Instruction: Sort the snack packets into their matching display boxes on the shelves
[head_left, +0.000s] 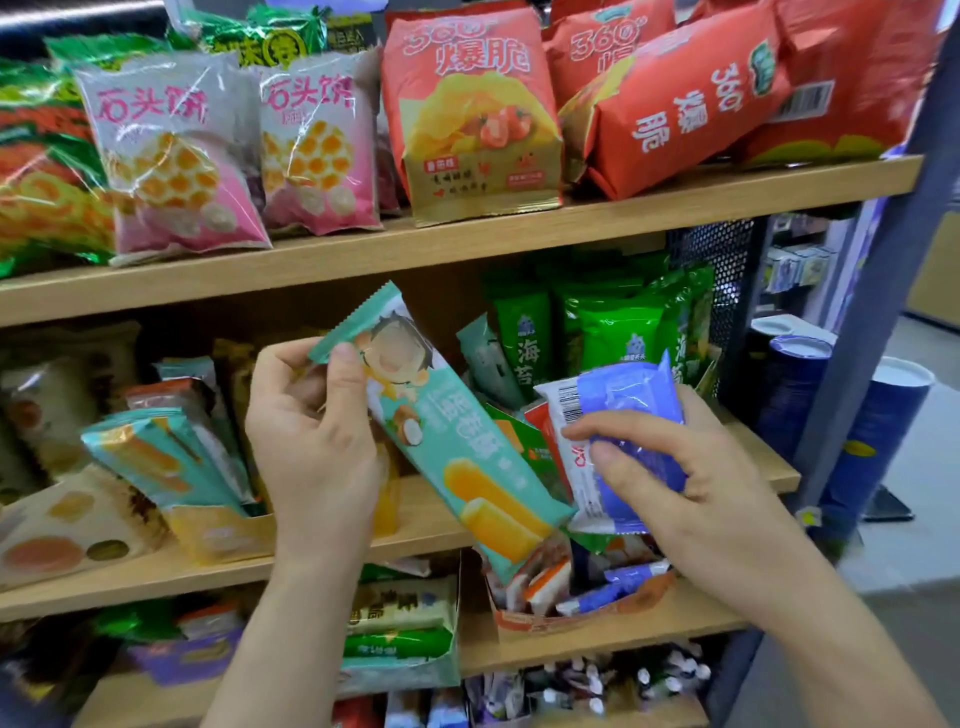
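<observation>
Teal packet (441, 431) is slanting in front of the middle shelf (156, 574), with the left hand (311, 431) fingers pinching just its top corner. The right hand (691, 483) fingers are curled round a blue packet (623, 415). With only a corner grip, I reckon it could slip into the orange box (571, 618) below and miss its lookalikes (166, 457) on the left.

My forearms (291, 623) rise from 6 o'clock. My left hand (311, 441), at 9, pinches a teal packet (447, 447); my right hand (691, 483), at 3, curls round a blue packet (634, 395).
</observation>
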